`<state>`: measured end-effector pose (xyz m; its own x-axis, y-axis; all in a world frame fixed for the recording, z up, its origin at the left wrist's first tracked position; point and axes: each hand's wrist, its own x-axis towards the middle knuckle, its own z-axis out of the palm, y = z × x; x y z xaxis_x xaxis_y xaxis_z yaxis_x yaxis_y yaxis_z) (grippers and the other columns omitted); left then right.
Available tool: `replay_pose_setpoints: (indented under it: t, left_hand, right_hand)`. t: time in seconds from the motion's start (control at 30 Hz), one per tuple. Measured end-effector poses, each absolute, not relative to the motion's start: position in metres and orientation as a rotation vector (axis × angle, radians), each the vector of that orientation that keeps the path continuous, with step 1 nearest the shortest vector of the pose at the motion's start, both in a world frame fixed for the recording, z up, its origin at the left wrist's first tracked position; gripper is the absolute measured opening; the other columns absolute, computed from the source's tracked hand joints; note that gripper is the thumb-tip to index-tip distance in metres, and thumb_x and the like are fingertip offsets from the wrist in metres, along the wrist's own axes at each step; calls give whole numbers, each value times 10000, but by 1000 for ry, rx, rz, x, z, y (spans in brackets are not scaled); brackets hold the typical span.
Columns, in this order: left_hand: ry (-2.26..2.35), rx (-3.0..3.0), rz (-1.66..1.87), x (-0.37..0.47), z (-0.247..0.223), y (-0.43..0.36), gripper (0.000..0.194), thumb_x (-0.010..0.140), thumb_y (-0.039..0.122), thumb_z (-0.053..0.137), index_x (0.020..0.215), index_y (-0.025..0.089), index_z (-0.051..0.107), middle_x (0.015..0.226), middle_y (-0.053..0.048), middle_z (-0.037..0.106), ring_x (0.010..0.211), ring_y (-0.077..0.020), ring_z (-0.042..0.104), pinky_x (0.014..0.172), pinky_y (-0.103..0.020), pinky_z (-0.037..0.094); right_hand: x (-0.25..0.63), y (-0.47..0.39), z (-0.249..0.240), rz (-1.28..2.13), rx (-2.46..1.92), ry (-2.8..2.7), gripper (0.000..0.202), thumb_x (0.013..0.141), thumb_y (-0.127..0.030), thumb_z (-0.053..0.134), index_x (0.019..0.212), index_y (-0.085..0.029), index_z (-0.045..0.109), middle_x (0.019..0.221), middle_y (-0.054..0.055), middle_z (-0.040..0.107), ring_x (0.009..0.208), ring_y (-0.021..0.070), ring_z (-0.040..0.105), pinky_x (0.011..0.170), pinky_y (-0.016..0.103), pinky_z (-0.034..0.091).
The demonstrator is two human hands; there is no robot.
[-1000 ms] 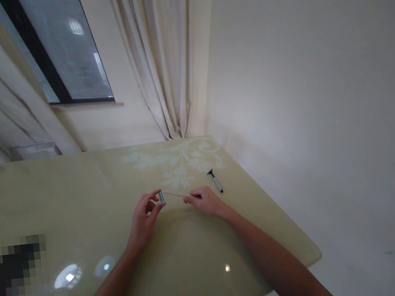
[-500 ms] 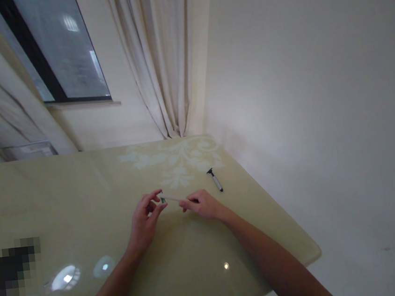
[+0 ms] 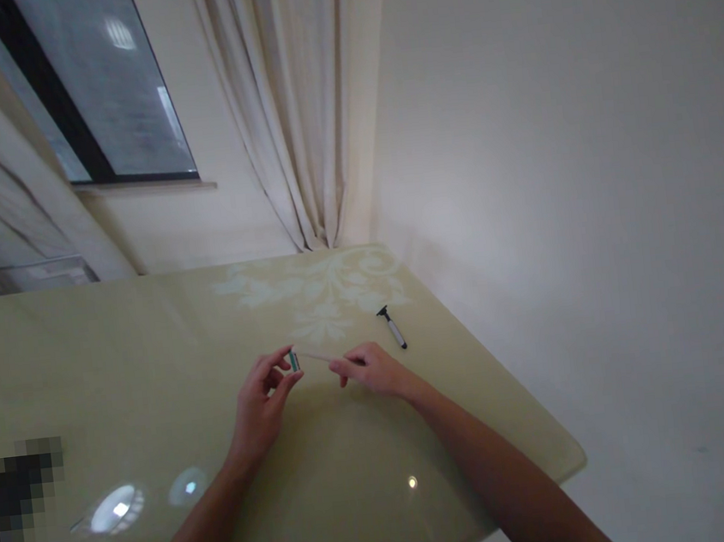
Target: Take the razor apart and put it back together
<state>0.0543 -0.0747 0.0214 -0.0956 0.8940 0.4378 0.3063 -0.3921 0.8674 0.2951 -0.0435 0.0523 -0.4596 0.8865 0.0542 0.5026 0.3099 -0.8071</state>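
Between the thumb and fingers of my left hand (image 3: 264,395) is a small narrow piece (image 3: 294,361) with green, white and dark bands. It is held on edge above the table and looks like a razor cartridge. My right hand (image 3: 370,368) is closed on a thin pale stick (image 3: 314,355), which slants up to the left. The stick's far tip lies at the upper end of the banded piece; whether they touch I cannot tell. Beyond my right hand, a razor (image 3: 394,330) with a grey and black handle lies on the table.
The glossy pale table (image 3: 333,489) has a white floral pattern and reflects lights. Its right edge runs close to a bare wall (image 3: 574,197). Curtains (image 3: 293,106) and a window (image 3: 103,91) stand behind. A pixelated dark shape (image 3: 17,497) covers the left side.
The stick's tip has shifted up along the banded piece, from its middle to its upper end. The banded piece has turned slightly, showing more of its face. The razor stays in place.
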Motion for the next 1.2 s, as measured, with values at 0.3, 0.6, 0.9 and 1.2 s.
replay_pose_setpoints:
  t: [0.3, 0.6, 0.9, 1.2]
  left_hand:
    - [1291, 1663, 1506, 55, 23, -76, 386, 866, 403, 754, 1215, 242, 729, 926, 15, 597, 621, -93, 526, 583, -236, 453]
    - [1295, 1668, 1497, 56, 26, -76, 386, 872, 400, 744, 1220, 236, 726, 919, 20, 590, 608, -89, 516, 585, -235, 450]
    - [1305, 1673, 1496, 55, 25, -75, 380, 861, 401, 753, 1202, 235, 732, 906, 19, 593, 605, -92, 509, 572, -236, 437]
    - [1292, 1657, 1493, 52, 25, -73, 383, 867, 395, 746, 1213, 231, 726, 931, 14, 595, 606, -90, 514, 572, -238, 439]
  right_hand:
    - [296, -43, 55, 1007, -1268, -2109, 529, 1012, -516, 588, 705, -130, 780, 512, -46, 435, 509, 92, 383, 543, 264, 246]
    - [295, -45, 55, 992, -1251, -2088, 523, 1013, -498, 590, 685, -132, 770, 511, -47, 434, 510, 92, 383, 550, 261, 256]
    - [294, -47, 56, 999, -1233, -2125, 490, 1007, -486, 608, 716, -134, 786, 515, -48, 439, 515, 90, 388, 553, 260, 254]
    - [297, -43, 50, 1019, -1238, -2166, 502, 1018, -513, 583, 776, -140, 815, 536, -46, 431, 537, 98, 391, 561, 262, 249]
